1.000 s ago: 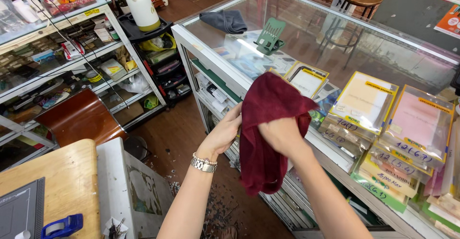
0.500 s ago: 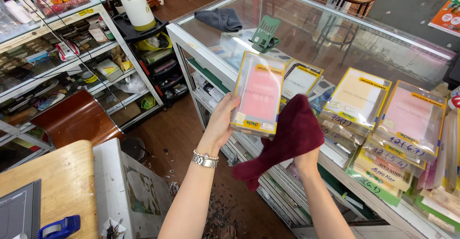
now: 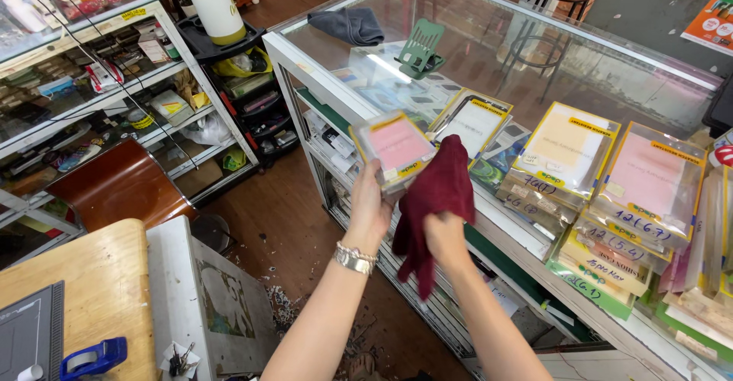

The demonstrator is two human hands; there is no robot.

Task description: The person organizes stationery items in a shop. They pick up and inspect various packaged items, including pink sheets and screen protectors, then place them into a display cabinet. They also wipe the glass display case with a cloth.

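We see the left hand (image 3: 372, 207), a metal watch (image 3: 354, 259) on its wrist, gripping a flat clear packet (image 3: 395, 148) with a pink insert by its lower edge and holding it tilted in front of the glass counter (image 3: 489, 68). The right hand (image 3: 443, 236) is closed on a dark red cloth (image 3: 435, 198), which bunches above the fingers, touches the packet's right side and hangs down below the hand. On the counter just beyond lie stacks of similar yellow-edged packets (image 3: 569, 148), with a grey cloth (image 3: 347, 26) and a green stand (image 3: 421, 49) farther back.
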